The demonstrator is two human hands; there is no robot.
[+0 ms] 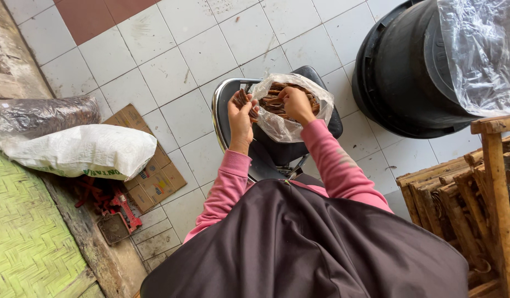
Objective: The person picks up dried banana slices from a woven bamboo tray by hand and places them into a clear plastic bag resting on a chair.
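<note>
A clear plastic bag [282, 128] full of brown stick-like pieces [271, 102] rests on the black seat of a chair [266, 152] in front of me. My left hand [241, 115] holds a small bundle of the brown sticks [242, 98] just left of the bag's mouth. My right hand [297, 104] reaches into the open bag, fingers closed among the pieces there. Both arms wear pink sleeves, and a dark cloth covers my lap.
A large black tub [401, 72] lined with clear plastic stands at the right. Wooden frames [476, 193] stack at the lower right. Left are a white sack [81, 150], a dark plastic-wrapped bundle [42, 115], flattened cardboard [150, 176], red tools [108, 204] and a green woven mat [23, 232].
</note>
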